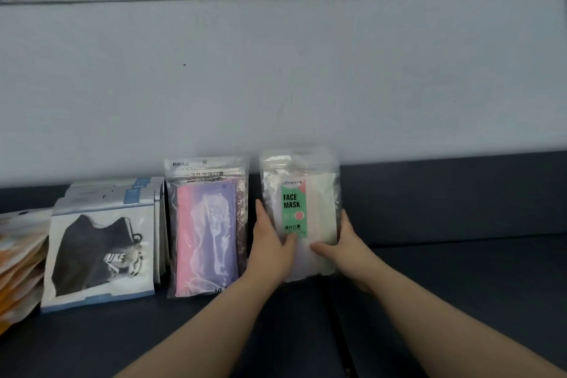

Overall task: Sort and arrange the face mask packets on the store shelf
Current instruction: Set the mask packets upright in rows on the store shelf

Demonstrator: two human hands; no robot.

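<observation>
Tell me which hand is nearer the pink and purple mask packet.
Left. The left hand holds the FACE MASK packet on the side next to the pink and purple packet; the right hand grips its far side.

Both bare forearms reach forward, converging slightly. Left hand [270, 242]: fingers extended upward, thumb angled inward to the right. Right hand [340, 247]: fingers extended upward, thumb pointing left. Thumbs near each other, not touching.

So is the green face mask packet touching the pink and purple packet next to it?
Apart. The head view shows dark shelf back between the green face mask packet and the pink and purple packet.
</observation>
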